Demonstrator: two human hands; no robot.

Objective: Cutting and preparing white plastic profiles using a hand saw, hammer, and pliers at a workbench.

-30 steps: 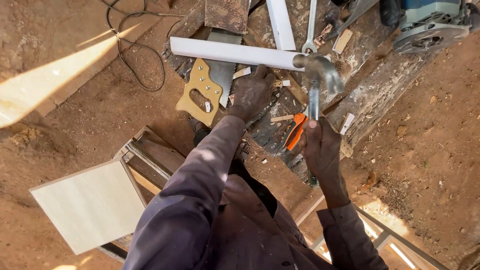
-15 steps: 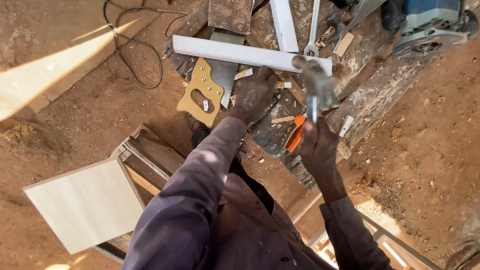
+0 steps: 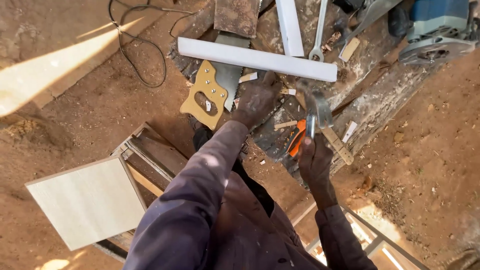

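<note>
Dirt floor, cluttered workbench; right hand fingers clamped on hammer, left hand fingers unclear.

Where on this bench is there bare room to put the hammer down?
Little room on the bench: around the left hand lie the handsaw, white strip, spanner and offcuts. The right hand holds the hammer over an orange tool. Barest patch: the bench edge between the white strip's end and the blue power tool.
</note>
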